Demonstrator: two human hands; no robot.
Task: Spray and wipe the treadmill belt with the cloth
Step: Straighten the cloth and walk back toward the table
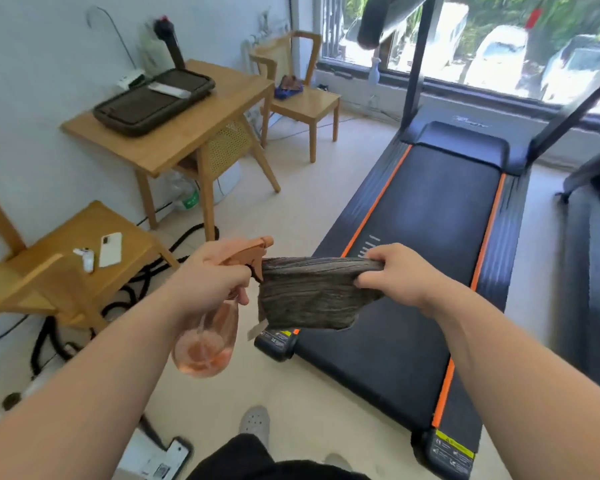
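The left hand (207,271) gripped the spray bottle (207,344), its nozzle just beside the cloth (309,296). The right hand (397,271) pinched the cloth's other end, above the left edge of the treadmill belt (426,216).

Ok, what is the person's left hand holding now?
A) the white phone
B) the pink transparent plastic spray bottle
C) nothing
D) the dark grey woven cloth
B: the left hand grips the neck of the pink transparent plastic spray bottle, while the right hand holds up the dark grey woven cloth.
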